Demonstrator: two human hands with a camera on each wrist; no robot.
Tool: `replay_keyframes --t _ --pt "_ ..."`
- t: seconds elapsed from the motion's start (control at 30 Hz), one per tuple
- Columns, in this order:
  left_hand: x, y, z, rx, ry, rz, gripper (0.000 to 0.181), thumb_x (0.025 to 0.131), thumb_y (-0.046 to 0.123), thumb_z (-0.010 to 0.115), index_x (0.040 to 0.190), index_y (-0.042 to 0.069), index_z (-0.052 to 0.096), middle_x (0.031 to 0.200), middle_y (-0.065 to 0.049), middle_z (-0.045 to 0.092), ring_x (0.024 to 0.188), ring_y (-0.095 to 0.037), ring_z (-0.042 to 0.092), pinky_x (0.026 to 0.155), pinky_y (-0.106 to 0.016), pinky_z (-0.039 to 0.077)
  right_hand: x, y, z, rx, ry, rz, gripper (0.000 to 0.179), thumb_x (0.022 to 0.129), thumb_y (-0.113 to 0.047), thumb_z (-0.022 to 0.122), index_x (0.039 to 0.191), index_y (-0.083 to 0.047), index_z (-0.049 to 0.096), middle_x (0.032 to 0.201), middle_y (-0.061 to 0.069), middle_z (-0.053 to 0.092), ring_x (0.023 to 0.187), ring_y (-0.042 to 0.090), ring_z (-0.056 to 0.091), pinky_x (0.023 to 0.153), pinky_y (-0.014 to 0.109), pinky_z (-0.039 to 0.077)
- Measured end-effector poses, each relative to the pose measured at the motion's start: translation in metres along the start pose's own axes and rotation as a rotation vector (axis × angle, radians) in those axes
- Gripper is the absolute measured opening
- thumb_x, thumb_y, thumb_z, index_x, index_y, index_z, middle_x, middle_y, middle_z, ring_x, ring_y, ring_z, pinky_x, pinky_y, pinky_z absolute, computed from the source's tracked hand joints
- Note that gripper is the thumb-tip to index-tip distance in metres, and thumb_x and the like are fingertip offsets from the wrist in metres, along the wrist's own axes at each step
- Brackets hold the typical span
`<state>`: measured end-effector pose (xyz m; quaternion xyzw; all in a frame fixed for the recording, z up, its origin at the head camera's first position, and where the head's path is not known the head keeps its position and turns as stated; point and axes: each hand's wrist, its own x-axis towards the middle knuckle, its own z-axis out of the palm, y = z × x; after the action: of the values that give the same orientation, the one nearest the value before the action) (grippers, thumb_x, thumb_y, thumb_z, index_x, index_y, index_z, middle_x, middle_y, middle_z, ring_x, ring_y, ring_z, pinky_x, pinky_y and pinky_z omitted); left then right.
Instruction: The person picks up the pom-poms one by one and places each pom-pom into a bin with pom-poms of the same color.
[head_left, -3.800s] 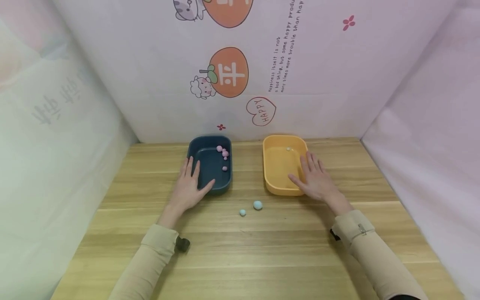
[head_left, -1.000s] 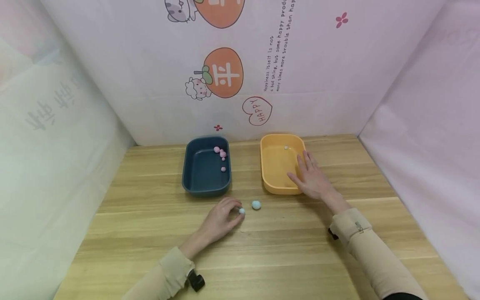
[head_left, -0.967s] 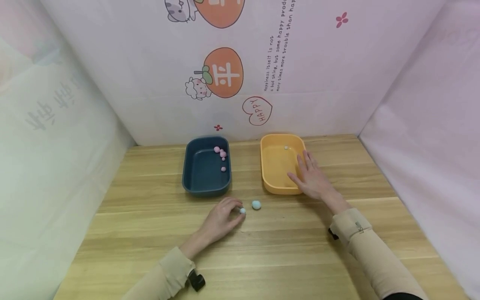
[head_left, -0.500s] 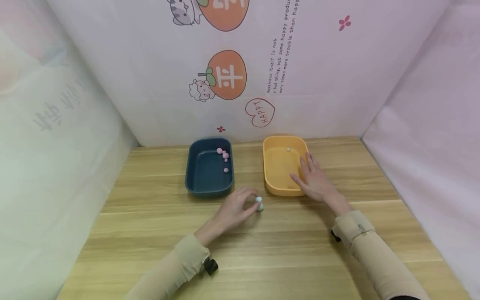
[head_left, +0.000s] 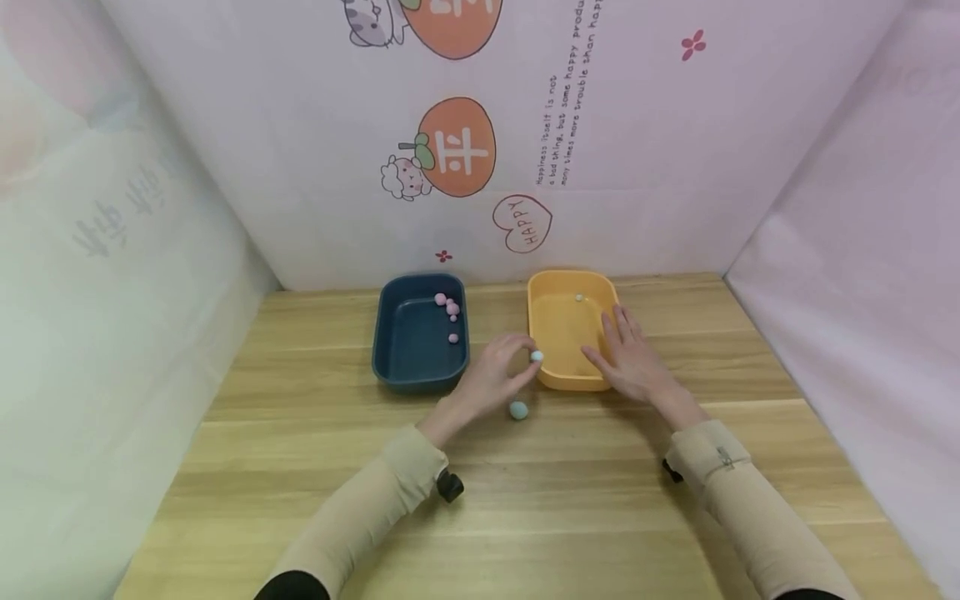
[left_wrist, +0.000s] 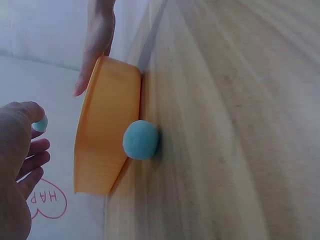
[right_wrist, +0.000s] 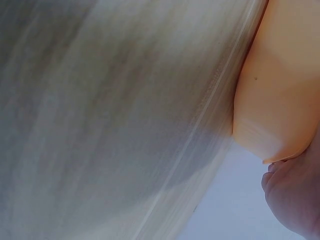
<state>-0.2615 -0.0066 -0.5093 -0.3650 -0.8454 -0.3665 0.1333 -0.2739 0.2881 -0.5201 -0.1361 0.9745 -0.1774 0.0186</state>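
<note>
Between thumb and forefinger my left hand [head_left: 491, 382] pinches a small light-blue ball [head_left: 537, 356], raised at the left rim of the yellow tray [head_left: 566, 384]. A larger light-blue ball [head_left: 518, 410] lies on the table in front of that tray; the left wrist view shows this larger ball [left_wrist: 141, 140] close up, beside the tray's outer wall. My right hand [head_left: 636, 367] rests on the tray's right rim, fingers straight and spread. Inside the yellow tray, near its far end, sits one tiny pale ball [head_left: 579, 297].
Left of the yellow tray stands a dark blue tray [head_left: 408, 387] with several pink balls [head_left: 452, 309] along its right side. Both trays are near the back wall [head_left: 337, 225], which carries printed cartoons. White sheets [head_left: 847, 250] hang at both sides of the wooden table [head_left: 570, 500].
My left hand has left the dark blue tray, picked the smaller blue ball off the table and carried it right and up to the yellow tray. The right hand stays at the rim.
</note>
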Motion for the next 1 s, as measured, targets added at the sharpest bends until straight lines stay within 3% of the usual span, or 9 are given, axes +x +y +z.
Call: replay_keyframes --t 0.2,0.53,0.77,1.0 --pt "0.02 -0.007 0.004 0.024 -0.011 -0.017 0.013 0.107 0.018 0.073 0.114 0.007 0.072 0.119 -0.009 0.077 0.116 -0.029 0.072 0.103 -0.042 0.061 0.001 0.0 0.001 -0.007 0.004 0.006 0.096 0.115 -0.063 0.033 0.173 0.008 0.005 0.182 0.032 -0.009 0.17 0.054 -0.004 0.137 0.069 0.01" --pt "0.04 -0.012 0.017 0.079 -0.057 -0.116 0.019 0.11 0.026 0.069 0.118 0.009 0.073 0.122 -0.01 0.076 0.11 -0.026 0.071 0.097 -0.039 0.061 0.002 0.0 0.001 -0.027 -0.011 0.008 0.096 0.116 -0.063 0.029 0.173 0.009 0.003 0.181 0.032 -0.011 0.17 0.054 -0.005 0.137 0.069 0.009" --pt "0.06 -0.016 0.031 0.15 -0.094 -0.13 0.021 0.112 0.028 0.067 0.119 0.009 0.073 0.127 -0.007 0.075 0.123 -0.024 0.07 0.109 -0.036 0.059 0.0 -0.001 0.0 -0.024 -0.013 0.014 0.096 0.115 -0.063 0.029 0.173 0.009 0.003 0.181 0.032 -0.011 0.17 0.055 -0.005 0.137 0.07 0.01" --pt "0.071 -0.017 0.035 0.17 -0.092 -0.146 0.02 0.11 0.025 0.07 0.117 0.007 0.073 0.129 -0.011 0.075 0.129 -0.027 0.069 0.109 -0.039 0.06 0.002 -0.003 0.0 -0.027 -0.015 0.018 0.096 0.115 -0.064 0.029 0.173 0.009 0.003 0.181 0.031 -0.011 0.17 0.054 -0.005 0.137 0.07 0.01"
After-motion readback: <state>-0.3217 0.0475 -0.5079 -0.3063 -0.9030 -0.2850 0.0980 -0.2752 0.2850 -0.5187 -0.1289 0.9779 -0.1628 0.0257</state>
